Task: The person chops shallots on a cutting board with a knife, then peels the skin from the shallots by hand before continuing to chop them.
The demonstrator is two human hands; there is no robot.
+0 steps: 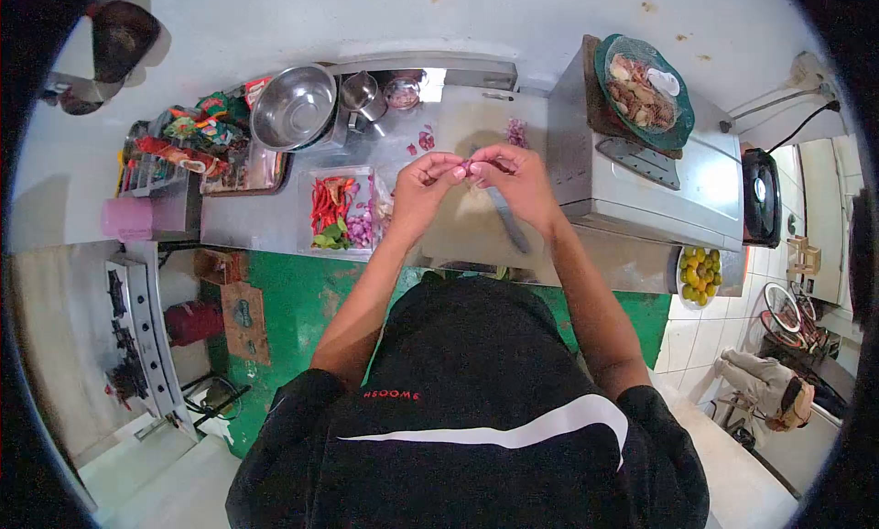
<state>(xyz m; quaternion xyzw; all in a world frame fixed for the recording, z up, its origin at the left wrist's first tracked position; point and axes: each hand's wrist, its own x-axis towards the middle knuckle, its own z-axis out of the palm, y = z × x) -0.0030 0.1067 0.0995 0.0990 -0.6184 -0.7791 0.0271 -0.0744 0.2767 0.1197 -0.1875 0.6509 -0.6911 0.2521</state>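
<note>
Purple shallot (pixel 467 167): pinched by both grips. Left hand (pixel 423 183) and right hand (pixel 517 177) each press thumb toward fingers, over the cutting board (pixel 453 229).

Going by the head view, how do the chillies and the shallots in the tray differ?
The chillies are long and slender; the shallots are small and rounded. The chillies are bright red, the shallots pinkish purple. Both lie loose in one tray.

Shallot (pixel 468 166) mostly hidden behind fingers (pixel 495 153)
</note>
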